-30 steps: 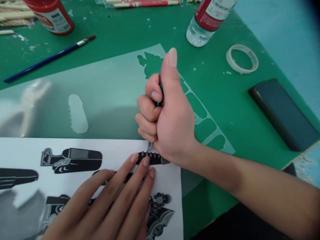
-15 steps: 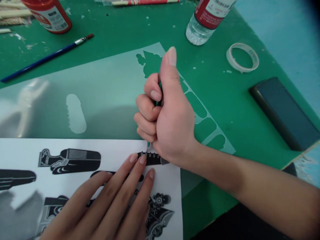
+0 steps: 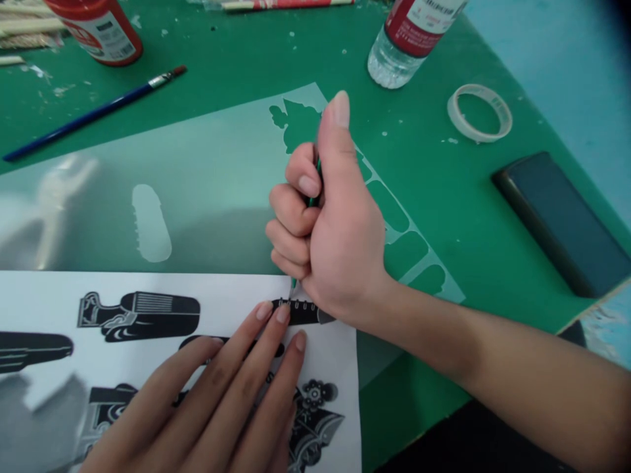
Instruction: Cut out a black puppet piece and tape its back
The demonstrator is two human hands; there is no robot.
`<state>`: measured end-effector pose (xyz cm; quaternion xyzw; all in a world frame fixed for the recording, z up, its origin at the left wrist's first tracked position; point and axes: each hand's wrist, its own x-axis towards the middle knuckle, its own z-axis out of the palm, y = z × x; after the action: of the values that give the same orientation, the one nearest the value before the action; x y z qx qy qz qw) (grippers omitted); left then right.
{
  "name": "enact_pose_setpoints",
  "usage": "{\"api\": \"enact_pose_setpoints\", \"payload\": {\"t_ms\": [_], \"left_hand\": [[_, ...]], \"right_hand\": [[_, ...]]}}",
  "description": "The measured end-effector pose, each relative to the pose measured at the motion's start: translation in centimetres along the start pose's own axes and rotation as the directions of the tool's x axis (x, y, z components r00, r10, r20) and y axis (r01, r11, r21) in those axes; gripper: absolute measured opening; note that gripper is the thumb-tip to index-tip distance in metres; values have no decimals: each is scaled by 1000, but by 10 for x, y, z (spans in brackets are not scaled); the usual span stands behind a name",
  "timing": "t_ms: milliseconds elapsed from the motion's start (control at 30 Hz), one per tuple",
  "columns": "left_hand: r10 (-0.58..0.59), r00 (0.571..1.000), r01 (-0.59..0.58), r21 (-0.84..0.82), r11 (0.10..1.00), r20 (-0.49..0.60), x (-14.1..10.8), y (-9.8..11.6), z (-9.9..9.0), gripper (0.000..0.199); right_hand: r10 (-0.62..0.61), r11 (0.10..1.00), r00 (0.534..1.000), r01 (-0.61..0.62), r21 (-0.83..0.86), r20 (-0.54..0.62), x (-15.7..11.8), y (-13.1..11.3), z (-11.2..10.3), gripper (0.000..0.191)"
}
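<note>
My right hand [image 3: 328,203] is closed in a fist, thumb up, around a slim green pen-like tool [image 3: 294,284]. Most of its shaft is hidden by the fingers; its thin tip points down at a printed black shape [image 3: 303,313] with small loops along its edge. That shape is near the top right of a white sheet of paper [image 3: 236,284] bearing several black-and-white patterns. My left hand [image 3: 211,394] lies flat on the paper, fingers stretched out, two fingertips beside the tool's tip. Beneath the paper is a translucent plastic sheet [image 3: 211,157] with cut-out openings at its right.
Around the green table [image 3: 236,59] lie a blue paintbrush [image 3: 93,118], a red bottle [image 3: 106,33], a clear water bottle [image 3: 399,59], a tape roll [image 3: 453,118] and a dark rectangular case [image 3: 562,223]. A small oblong plastic cutout [image 3: 152,226] rests on the sheet.
The whole view has shifted very slightly. Both hands and the green tool stay in practically the same place on the paper.
</note>
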<state>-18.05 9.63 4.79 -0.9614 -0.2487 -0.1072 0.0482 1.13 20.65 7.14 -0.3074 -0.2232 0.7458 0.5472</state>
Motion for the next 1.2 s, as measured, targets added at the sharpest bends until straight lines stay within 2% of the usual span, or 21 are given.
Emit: {"api": "enact_pose_setpoints", "payload": {"t_ms": [333, 633, 1000, 1200], "left_hand": [[-18, 1000, 18, 10, 1000, 0, -2, 3, -2, 61], [16, 1000, -16, 13, 1000, -7, 0, 0, -1, 62], [16, 1000, -16, 16, 1000, -12, -2, 0, -1, 64], [0, 1000, 0, -15, 1000, -7, 0, 1, 0, 71]], "right_hand": [[8, 1000, 1000, -8, 9, 1, -1, -1, 2, 59], [-36, 988, 999, 34, -152, -12, -2, 1, 4, 59], [-62, 995, 998, 62, -75, 5, 1, 3, 2, 61], [-47, 993, 999, 44, -109, -25, -1, 0, 1, 58]]}}
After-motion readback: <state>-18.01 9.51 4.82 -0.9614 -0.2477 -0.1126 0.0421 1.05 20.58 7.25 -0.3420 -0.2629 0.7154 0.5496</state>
